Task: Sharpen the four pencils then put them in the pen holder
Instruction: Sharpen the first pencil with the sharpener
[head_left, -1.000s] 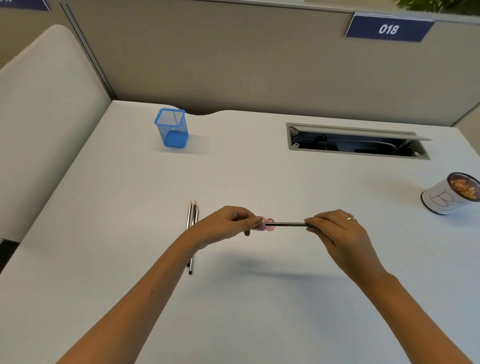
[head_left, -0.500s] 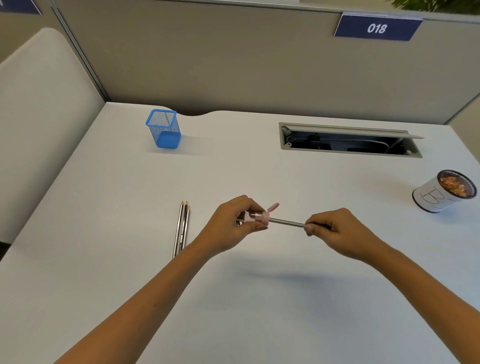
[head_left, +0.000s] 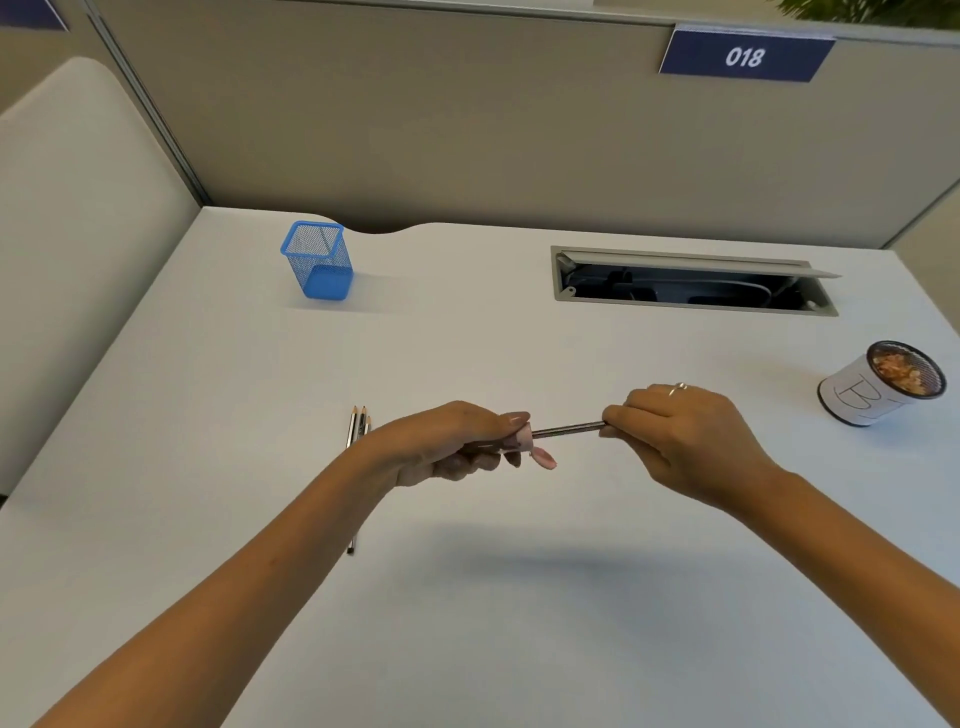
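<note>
At the far left the blue pen holder (head_left: 318, 260) stands empty on the surface (head_left: 467, 623), and three pencils (head_left: 358, 431) lie beside the left wrist. The left hand (head_left: 452, 441) has rolled over, fingers curled round the pink sharpener (head_left: 525, 439), while the right hand (head_left: 680, 436) pinches the fourth pencil (head_left: 569, 429). That turn suggests sharpening is under way, with nothing yet stored.

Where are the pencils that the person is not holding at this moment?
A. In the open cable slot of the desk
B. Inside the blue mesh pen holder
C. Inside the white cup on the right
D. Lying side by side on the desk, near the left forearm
D: three pencils lie together on the desk beside the left forearm, while the blue mesh pen holder looks empty.
</note>
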